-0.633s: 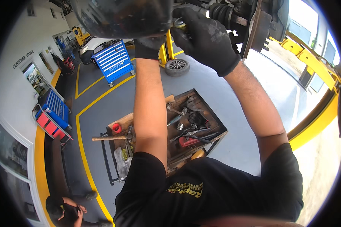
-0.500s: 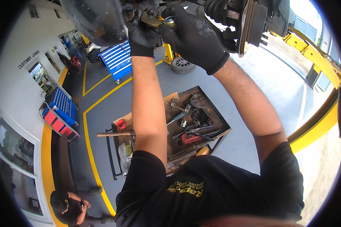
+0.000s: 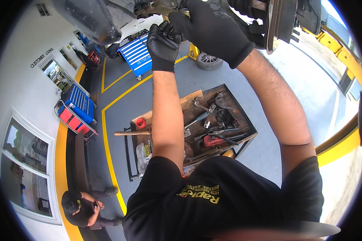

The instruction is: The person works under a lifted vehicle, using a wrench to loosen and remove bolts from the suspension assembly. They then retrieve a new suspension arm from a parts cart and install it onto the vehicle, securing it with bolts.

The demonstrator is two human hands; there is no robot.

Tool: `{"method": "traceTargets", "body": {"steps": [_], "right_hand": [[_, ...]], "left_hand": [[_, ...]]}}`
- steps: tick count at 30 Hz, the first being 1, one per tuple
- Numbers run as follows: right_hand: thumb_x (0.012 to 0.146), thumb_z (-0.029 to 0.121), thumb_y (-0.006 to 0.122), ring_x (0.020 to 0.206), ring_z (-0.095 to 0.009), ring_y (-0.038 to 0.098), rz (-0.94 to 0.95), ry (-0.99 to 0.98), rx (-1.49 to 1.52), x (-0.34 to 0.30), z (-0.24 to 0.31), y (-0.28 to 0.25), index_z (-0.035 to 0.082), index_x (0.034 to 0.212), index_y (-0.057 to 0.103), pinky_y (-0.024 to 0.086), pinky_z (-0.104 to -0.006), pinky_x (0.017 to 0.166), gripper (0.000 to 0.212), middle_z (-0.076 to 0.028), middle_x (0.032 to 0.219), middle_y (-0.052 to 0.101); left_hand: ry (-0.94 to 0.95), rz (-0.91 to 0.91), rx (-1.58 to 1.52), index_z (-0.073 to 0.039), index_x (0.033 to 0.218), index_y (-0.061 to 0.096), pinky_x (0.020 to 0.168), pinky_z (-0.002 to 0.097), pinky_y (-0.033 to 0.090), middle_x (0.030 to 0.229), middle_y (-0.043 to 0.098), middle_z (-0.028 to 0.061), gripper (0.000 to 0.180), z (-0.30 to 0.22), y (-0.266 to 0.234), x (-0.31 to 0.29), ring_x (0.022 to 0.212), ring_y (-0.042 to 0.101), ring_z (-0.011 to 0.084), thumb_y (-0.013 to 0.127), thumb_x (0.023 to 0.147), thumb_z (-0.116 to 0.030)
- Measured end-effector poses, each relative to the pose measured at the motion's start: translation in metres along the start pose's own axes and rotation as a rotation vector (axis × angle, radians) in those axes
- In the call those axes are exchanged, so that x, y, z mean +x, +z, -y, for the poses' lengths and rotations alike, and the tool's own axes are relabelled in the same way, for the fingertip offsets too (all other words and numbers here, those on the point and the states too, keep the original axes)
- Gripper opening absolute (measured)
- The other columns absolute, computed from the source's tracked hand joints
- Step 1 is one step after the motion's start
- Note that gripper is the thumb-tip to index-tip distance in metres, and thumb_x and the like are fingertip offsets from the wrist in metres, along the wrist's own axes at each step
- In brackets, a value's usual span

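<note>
Both my hands wear black work gloves and are raised under a lifted car. My right hand (image 3: pixel 215 32) is up among the suspension parts, its fingers closed round a metal suspension part (image 3: pixel 184 12) of which only a small shiny bit shows beside the thumb. Just below and left of it, my left hand (image 3: pixel 163 46) has its fingers curled in, close to the right thumb; whatever they may hold is hidden. To the right of my hands hangs a brake disc (image 3: pixel 275 26). A dark, smooth rounded part (image 3: pixel 94 20) of the car hangs at the upper left.
Below my arms stands a tool cart (image 3: pixel 245 138) with pliers, a screwdriver (image 3: pixel 197 119), a hammer (image 3: pixel 128 133) and a red tool (image 3: pixel 215 139). Behind are a blue tool cabinet (image 3: pixel 138 56), a wheel (image 3: pixel 209 61) and a yellow lift arm (image 3: pixel 338 140). A person (image 3: pixel 82 209) sits at lower left.
My left hand has come down and away from the metal part, its fingers curling. My right hand stays up by the suspension, covering more of the part. The whole view has shifted slightly.
</note>
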State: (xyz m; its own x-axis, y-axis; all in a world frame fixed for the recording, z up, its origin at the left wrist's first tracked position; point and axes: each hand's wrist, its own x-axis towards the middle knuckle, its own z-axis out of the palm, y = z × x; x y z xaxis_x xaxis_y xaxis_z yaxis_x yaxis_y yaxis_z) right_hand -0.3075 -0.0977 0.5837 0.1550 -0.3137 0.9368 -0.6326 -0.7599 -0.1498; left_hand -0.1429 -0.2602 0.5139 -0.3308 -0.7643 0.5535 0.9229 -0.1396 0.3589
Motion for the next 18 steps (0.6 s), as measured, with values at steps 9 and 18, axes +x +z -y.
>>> {"method": "traceTargets", "body": {"steps": [9, 18], "right_hand": [[0.11, 0.028, 0.052, 0.072, -0.024, 0.064, 0.114, 0.073, 0.206, -0.002, 0.001, 0.001, -0.001, 0.117, 0.063, 0.052, -0.0398, 0.065, 0.032, -0.015, 0.085, 0.062], [0.087, 0.031, 0.077, 0.087, -0.038, 0.07, 0.373, -0.454, -0.636, 0.022, 0.039, -0.049, 0.009, 0.122, 0.066, 0.057, -0.047, 0.072, 0.043, -0.02, 0.108, 0.068]], "left_hand": [[-0.087, -0.153, 0.309, -0.003, 0.12, 0.067, 0.074, 0.0369, 0.058, 0.107, 0.076, 0.0156, 0.038, 0.029, -0.079, -0.065, 0.087, 0.072, 0.0282, 0.055, 0.108, -0.038], [-0.274, -0.287, 0.527, -0.008, 0.121, 0.068, 0.074, 0.0367, 0.058, 0.109, 0.076, 0.0113, 0.034, 0.041, -0.132, -0.128, 0.087, 0.074, 0.0222, 0.058, 0.106, -0.037]]}}
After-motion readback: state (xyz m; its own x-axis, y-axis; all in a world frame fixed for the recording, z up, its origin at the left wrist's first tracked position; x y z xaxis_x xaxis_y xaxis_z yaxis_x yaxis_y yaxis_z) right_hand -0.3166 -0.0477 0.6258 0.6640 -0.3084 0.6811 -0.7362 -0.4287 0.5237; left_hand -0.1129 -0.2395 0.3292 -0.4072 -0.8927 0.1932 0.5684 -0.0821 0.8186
